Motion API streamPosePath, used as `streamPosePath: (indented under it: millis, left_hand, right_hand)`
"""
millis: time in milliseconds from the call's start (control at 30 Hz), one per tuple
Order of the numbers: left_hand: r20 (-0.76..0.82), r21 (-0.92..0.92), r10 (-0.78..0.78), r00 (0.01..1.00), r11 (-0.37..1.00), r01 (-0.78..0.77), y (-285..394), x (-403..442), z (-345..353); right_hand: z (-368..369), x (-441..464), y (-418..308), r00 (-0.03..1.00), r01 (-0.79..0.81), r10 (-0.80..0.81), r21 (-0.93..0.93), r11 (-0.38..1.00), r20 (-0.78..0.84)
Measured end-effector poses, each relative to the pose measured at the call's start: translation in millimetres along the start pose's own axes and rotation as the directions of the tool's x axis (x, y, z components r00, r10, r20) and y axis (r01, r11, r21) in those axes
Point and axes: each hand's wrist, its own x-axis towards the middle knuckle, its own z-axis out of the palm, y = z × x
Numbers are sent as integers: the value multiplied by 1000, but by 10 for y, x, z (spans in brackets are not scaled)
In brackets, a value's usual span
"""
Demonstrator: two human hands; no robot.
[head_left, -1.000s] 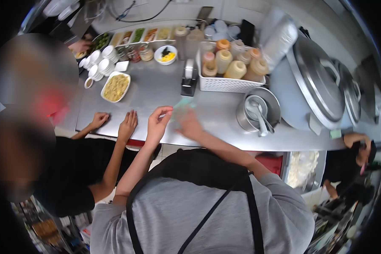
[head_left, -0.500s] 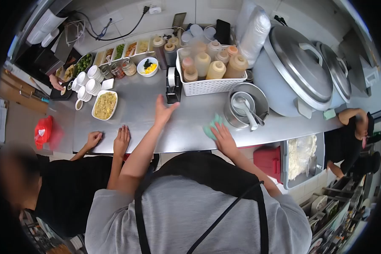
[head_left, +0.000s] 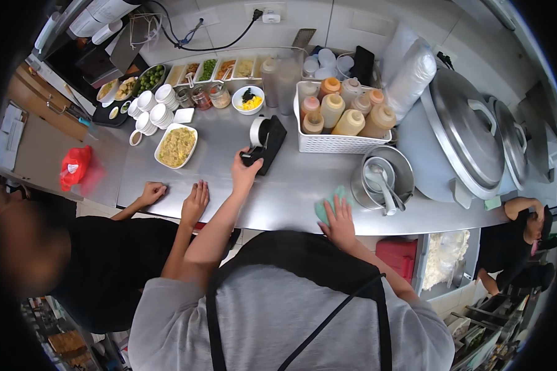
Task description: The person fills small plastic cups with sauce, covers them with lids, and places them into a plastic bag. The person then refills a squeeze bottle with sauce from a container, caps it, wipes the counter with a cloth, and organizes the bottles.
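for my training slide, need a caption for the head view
Left hand gripping a black tape dispenser, right hand flat on a green cloth at the metal counter.

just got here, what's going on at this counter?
The person wearing the camera has their left hand on the near end of a black tape dispenser. Their right hand is spread on a green cloth against the counter, near the front edge. A co-worker to the left has both hands on the counter, with nothing visible in them. The bottle basket stands to the right of the dispenser, and the pot is just beyond the cloth, to its right.
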Motion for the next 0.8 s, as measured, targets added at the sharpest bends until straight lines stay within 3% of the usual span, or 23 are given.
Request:
streamPosePath:
  millis: [67,133,200,333,400,533,667,733,800]
  left_hand:
    - [5,-47,-81,997,996,81,306,-123,-245]
    - [16,-98,-154,988,983,155,515,-239,-458]
    - [-46,-198,-316,948,933,301,585,-351,-637]
    - [-99,-100,-398,912,916,389,674,-560,-970]
    - [-133,-126,-212,968,972,196,573,-674,-1083]
    - [-47,-100,-250,967,964,245,876,-790,-1213]
    - [-57,-177,-333,941,931,318,977,-772,-1243]
    - [-70,-256,-304,950,926,277,977,-655,-1163]
    - [-68,-138,-386,920,917,374,1008,-535,-1086]
  right_hand:
    - [148,428,-190,999,32,-33,-13,999,-19]
    - [269,845,-381,984,169,-173,-67,983,-53]
    - [416,1237,-483,970,232,-233,-21,972,-74]
    - [654,2090,-562,942,294,-295,-29,955,-161]
    - [767,2516,-539,943,268,-263,-4,963,-204]
    - [834,3077,-498,962,180,-178,-12,984,-205]
    - [859,3112,-582,972,125,-120,11,992,-203]
    - [1052,2931,-739,953,230,-249,-122,966,-175]
    - [1243,2458,-985,939,341,-342,-24,940,-38]
